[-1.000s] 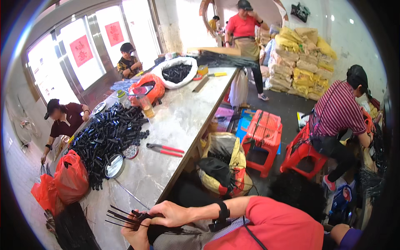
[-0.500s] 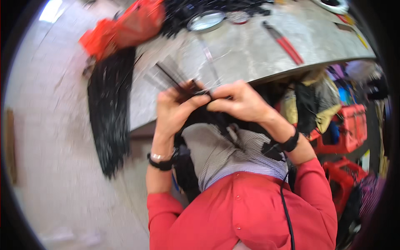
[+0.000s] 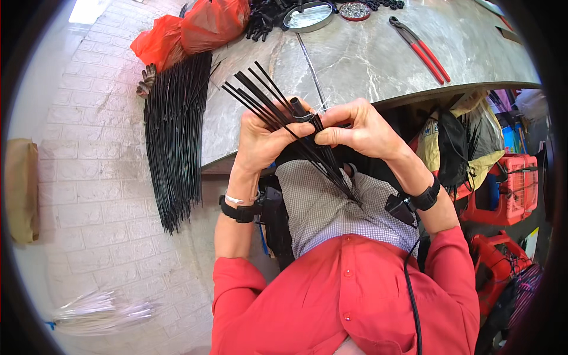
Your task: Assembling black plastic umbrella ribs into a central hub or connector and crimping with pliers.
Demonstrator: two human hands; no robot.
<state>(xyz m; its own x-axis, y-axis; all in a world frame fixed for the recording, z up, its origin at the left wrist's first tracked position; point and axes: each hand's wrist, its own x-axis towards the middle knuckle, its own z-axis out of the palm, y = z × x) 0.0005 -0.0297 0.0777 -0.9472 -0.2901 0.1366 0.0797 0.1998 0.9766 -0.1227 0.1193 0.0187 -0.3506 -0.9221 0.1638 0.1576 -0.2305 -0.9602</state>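
My left hand (image 3: 260, 142) is closed round a fan of thin black rods (image 3: 251, 97), thumb pressed on them. They spread up and left, and more black lengths hang over my lap. A short black tube (image 3: 297, 106) stands up among them, with thin silvery wire (image 3: 303, 118) round it. Close beside the tube, my right hand (image 3: 361, 130) pinches with thumb and forefinger touching the bundle. What lies between those fingertips is hidden; fine wire ends show just above them.
A thick bunch of black rods (image 3: 174, 142) hangs over the table's left edge beside red plastic bags (image 3: 207, 26). On the grey table (image 3: 361, 65) are red-handled pliers (image 3: 421, 50), a round metal dish (image 3: 309, 18) and a red dish of small parts (image 3: 355, 10). Red stools (image 3: 512, 195) stand at right.
The view has shifted and sharpened, so the table things appear moved. Both hands stay together at the bundle; the black rods, blurred before, now show clearly.
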